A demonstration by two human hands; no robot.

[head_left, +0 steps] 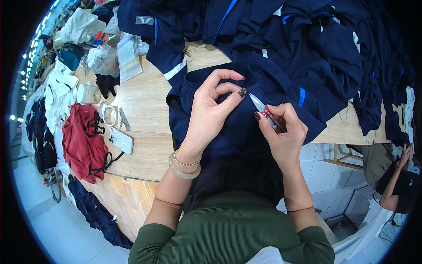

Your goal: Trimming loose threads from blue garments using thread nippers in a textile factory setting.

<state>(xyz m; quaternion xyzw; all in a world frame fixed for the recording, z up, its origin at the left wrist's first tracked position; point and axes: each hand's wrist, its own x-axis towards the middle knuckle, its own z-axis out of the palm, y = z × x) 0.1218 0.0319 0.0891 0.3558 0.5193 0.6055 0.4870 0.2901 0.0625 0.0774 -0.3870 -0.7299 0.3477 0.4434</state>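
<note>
A pair of small thread snips (258,104) with red handles is gripped in my right hand (285,125), its pale blades pointing up and left. Beneath both hands a navy blue garment (237,130) lies over the table's near edge, with a gathered band toward its upper right. My left hand (206,103) is just left of the blade tips, thumb and fingers curled together in a pinch. Whatever lies between those fingertips is too small to make out. The blades come close to the left thumb without visibly touching it.
A large heap of navy garments (299,48) covers the far side of the wooden table (147,149). To the left are a phone (121,140), tape rolls (109,115), a red garment (85,141) and plastic bags (103,59). Another person's arm (395,180) shows at the right, beyond a wooden stool (347,159).
</note>
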